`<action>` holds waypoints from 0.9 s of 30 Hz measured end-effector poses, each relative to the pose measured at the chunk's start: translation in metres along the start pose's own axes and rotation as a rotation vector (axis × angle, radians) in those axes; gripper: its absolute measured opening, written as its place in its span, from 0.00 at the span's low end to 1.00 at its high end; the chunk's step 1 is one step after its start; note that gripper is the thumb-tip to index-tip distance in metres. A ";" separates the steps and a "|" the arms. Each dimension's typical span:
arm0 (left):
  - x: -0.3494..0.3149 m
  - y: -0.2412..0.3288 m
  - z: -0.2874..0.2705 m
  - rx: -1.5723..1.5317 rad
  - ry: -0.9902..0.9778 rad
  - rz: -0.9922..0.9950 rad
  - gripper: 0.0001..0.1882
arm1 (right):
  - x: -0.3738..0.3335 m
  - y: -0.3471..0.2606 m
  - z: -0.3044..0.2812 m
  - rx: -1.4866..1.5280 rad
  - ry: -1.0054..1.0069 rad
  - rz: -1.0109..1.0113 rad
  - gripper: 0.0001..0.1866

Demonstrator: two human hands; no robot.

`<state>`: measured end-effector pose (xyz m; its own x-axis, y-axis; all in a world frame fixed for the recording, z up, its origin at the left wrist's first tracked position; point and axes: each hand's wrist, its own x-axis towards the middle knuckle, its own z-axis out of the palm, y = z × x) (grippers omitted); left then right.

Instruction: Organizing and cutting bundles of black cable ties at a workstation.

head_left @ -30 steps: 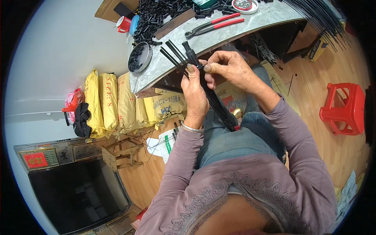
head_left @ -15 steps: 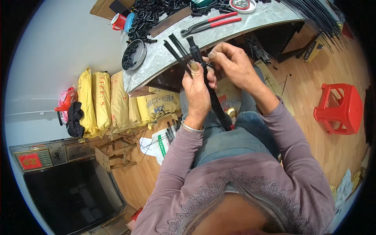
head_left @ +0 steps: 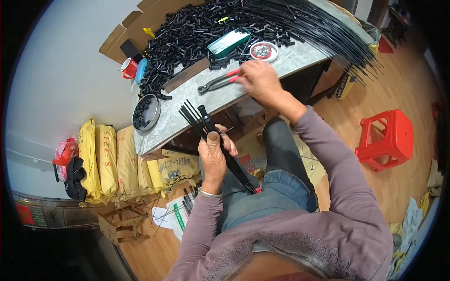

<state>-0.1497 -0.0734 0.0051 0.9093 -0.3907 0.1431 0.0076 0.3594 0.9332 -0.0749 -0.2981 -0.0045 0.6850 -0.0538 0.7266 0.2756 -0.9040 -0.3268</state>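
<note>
Grey stone-look table (head_left: pixel 187 119) runs diagonally across the upper view; its near edge faces the seated person, with a strip of bare top along that edge between the round black tin (head_left: pixel 146 112) at the left corner and the pliers. Farther back the surface is crowded: a heap of small black tubes (head_left: pixel 187 33), a green flat box (head_left: pixel 228 42), a small round dish of metal bits (head_left: pixel 262 50), and a fan of long black rods (head_left: pixel 318 28) overhanging the right end of the table. Open wooden floor lies to the right, broken only by a red plastic stool (head_left: pixel 389 138). Yellow sacks (head_left: pixel 108 159) stand against the wall under the left end of the table.

Left hand (head_left: pixel 213 161) is closed in a fist around a bundle of black strips (head_left: pixel 206 124), thumb pressed on top; the bundle slants from above the table edge down across the lap, its upper ends splayed just short of the table. It sits below and clear of the table edge.

Right hand (head_left: pixel 258 79) is stretched forward over the table, fingers curled loosely and lying on the red handles of the pliers (head_left: pixel 218 83). Whether the fingers have actually closed round the handles cannot be told from this angle; the metal jaws point left, flat on the bare strip.
</note>
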 end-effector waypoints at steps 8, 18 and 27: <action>-0.013 0.006 -0.020 0.043 0.239 -0.018 0.27 | 0.019 0.009 0.045 -0.161 -0.266 -0.376 0.17; -0.015 0.013 -0.031 -0.033 0.273 -0.012 0.26 | 0.010 -0.065 -0.035 1.059 -0.494 0.582 0.13; -0.014 0.011 -0.014 0.117 0.311 -0.027 0.32 | -0.088 -0.110 -0.109 1.831 -1.183 1.135 0.14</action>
<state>-0.1563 -0.0517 0.0089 0.9930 -0.1150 0.0276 0.0015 0.2454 0.9694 -0.2391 -0.2406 0.0335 0.6657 0.6885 -0.2878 -0.6850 0.4109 -0.6016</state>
